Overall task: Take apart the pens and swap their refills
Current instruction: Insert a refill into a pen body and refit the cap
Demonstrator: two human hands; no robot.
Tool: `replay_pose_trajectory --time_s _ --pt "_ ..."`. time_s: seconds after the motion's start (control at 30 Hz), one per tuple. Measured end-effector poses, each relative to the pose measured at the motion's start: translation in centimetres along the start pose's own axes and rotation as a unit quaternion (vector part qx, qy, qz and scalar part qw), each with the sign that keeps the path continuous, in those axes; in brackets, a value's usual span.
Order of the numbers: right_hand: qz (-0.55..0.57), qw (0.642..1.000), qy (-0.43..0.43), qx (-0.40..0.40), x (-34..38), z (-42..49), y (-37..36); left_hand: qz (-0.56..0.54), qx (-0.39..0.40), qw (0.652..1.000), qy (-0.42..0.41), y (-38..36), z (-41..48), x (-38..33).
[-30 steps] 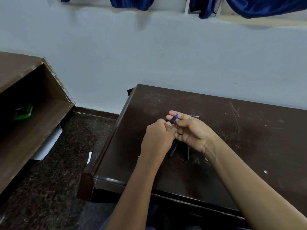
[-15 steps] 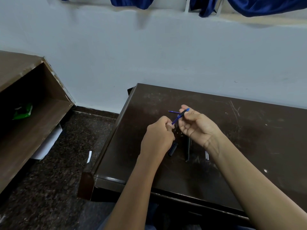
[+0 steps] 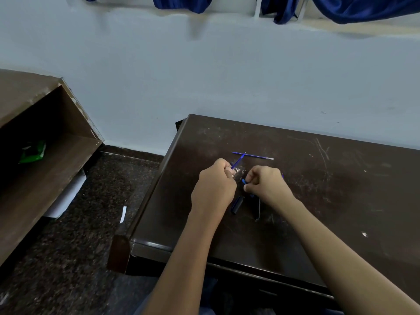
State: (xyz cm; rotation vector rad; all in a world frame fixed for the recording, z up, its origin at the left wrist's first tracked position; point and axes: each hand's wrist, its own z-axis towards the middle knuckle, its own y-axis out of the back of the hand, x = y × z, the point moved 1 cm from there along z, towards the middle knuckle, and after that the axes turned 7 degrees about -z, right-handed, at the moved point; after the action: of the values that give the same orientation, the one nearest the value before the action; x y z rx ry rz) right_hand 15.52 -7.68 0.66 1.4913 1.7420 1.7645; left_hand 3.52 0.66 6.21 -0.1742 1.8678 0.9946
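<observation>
My left hand [image 3: 214, 188] is closed around a pen, and a thin blue refill [image 3: 238, 160] sticks up and away out of the fist. My right hand [image 3: 267, 185] is closed low over the dark table [image 3: 341, 201], pinching a small blue pen part [image 3: 245, 181]. A second blue refill [image 3: 252, 155] lies flat on the table just beyond both hands. A short black cap [image 3: 236, 205] and a slim black pen barrel [image 3: 258, 209] lie on the table between my wrists.
The table's left edge [image 3: 156, 189] drops to a dark speckled floor. A wooden shelf unit [image 3: 45, 167] stands at the left with a green packet [image 3: 33, 152] inside. White paper [image 3: 68, 196] lies on the floor. A pale wall [image 3: 227, 76] backs the table.
My right hand let go of the refill tip and dropped down to the table over the pen parts. The refill now stands free out of my left fist.
</observation>
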Motion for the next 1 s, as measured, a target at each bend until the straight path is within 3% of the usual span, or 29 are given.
replay_pose_trajectory --time_s 0.13,0.23,0.3,0.33,0.43,0.53,0.7,0.83,0.87,0.93,1.0 --pt "-0.076 0.997 0.010 0.024 0.0 0.3 -1.1 0.010 0.006 1.000 0.003 0.0 0.0 0.1" --pt "-0.072 0.997 0.015 0.022 0.0 0.3 -1.0 0.012 0.001 1.000 0.001 0.1 0.0 0.1" --pt "0.010 1.000 0.003 0.000 0.5 0.0 0.2 0.003 -0.002 1.000 0.004 0.3 0.0 0.0" --pt "0.103 0.995 -0.017 0.006 0.9 -0.2 1.0 0.002 -0.003 1.000 0.005 0.3 0.0 0.0" --pt "0.383 0.916 -0.045 0.110 2.4 -1.5 2.9 0.008 0.003 1.000 0.011 0.5 0.0 -0.1" --pt "0.460 0.872 -0.063 0.155 3.1 -2.4 2.7 -0.004 0.016 1.000 0.021 0.4 -0.2 -0.3" --pt "0.564 0.811 -0.125 0.094 3.7 -2.3 2.2 -0.011 0.038 0.999 0.031 0.2 -0.4 -0.5" --pt "0.708 0.686 -0.168 -0.002 1.9 -0.6 4.4 -0.015 0.035 0.999 0.033 0.3 -0.5 -0.5" --pt "0.721 0.671 -0.173 -0.030 1.1 -0.3 5.2 -0.014 0.034 0.999 0.032 0.4 -0.5 -0.4" --pt "0.697 0.690 -0.189 -0.058 -0.3 0.4 6.5 -0.017 0.033 0.999 0.030 0.5 -0.5 -0.4" --pt "0.620 0.757 -0.200 -0.048 -1.1 1.3 6.9 -0.023 0.031 0.999 0.029 0.5 -0.5 -0.5"
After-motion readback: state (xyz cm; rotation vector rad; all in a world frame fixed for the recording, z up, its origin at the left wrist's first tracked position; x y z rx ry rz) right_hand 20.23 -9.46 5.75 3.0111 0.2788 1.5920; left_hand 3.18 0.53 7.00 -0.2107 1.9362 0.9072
